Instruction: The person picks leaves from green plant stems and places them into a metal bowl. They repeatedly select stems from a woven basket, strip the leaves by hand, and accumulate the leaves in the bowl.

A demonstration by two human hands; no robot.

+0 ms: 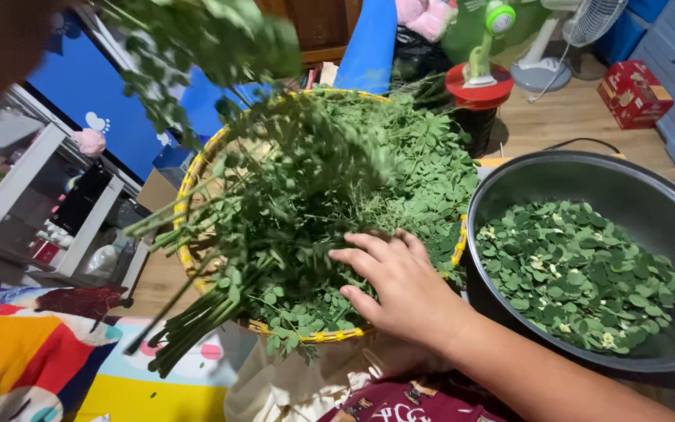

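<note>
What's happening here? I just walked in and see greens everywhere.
A person's right hand rests, fingers spread, on a heap of leafy green stalks piled in a round woven tray. Beside it, a dark metal pot holds loose plucked leaves. At top left a blurred sprig is lifted near the camera; the left hand holding it can't be made out clearly.

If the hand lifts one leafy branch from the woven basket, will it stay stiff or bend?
The leafy branches would probably flop: their stems are thin and long, with many small leaves. Likely light. Leaflets may drop off easily, as loose ones fill the metal bowl. The right hand rests on the pile.
</note>
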